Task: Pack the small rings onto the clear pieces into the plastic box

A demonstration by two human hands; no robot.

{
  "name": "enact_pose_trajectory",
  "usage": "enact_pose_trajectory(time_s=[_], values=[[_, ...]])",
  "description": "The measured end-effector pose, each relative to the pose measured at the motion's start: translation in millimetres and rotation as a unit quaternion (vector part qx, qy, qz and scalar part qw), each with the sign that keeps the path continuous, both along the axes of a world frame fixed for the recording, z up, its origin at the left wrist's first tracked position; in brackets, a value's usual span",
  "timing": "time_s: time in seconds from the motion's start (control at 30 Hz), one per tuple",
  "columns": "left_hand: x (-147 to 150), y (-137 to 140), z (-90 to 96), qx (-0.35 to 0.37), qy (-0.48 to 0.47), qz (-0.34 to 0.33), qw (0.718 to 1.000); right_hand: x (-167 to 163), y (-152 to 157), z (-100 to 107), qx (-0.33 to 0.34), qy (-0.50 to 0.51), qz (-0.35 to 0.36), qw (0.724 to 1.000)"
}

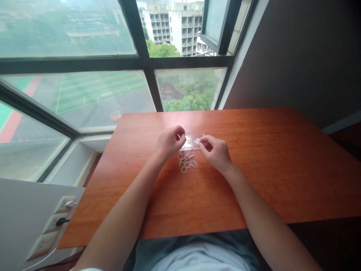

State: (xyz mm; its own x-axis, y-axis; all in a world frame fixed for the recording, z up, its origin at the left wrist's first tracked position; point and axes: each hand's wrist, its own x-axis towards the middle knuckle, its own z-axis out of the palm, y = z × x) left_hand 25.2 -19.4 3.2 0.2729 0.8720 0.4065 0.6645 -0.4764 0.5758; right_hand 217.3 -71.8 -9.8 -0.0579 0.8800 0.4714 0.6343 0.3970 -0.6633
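A small clear plastic box (pixel 188 147) lies opened out on the table, between my hands. White patches show inside it, and its lid half (pixel 202 134) is on the right. My left hand (pixel 168 142) is closed in a pinch at the box's left side, with a thin pale ring (pixel 187 133) at its fingertips. My right hand (pixel 216 150) pinches the right side of the box, beside a small white piece (pixel 197 141); the exact grip is hard to make out. Several thin rings (pixel 187 165), whitish and yellow-green, lie loosely in front of the box, some overlapping.
The reddish-brown wooden table (pixel 276 162) extends far to the right. Behind it stand dark-framed windows (pixel 186 63), with one pane open. Wall sockets (pixel 56 223) with plugs and cables are at the lower left, near the table's edge. A dark grey wall (pixel 296 56) rises at the right.
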Motion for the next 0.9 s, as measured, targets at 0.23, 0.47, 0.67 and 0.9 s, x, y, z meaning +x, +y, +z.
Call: enact_pose_trajectory(time_s=[0.23,0.47,0.67,0.9], values=[[-22.2,14.6,-4.3,0.013,-0.014,0.066,0.998,-0.7,0.7,-1.1,-0.01,-0.002,0.014,1.0],[-21.7,13.8,-6.6,0.004,0.015,0.064,0.998,-0.9,1.4,-1.3,-0.008,-0.007,0.014,1.0],[-23.6,14.4,-6.4,0.006,0.019,0.072,0.997,0.0,0.9,-3.1,-0.012,-0.006,0.014,1.0],[-23.1,14.3,-6.4,0.0,0.021,0.07,0.997,0.5,2.7,-4.3,-0.027,-0.012,0.019,0.999]])
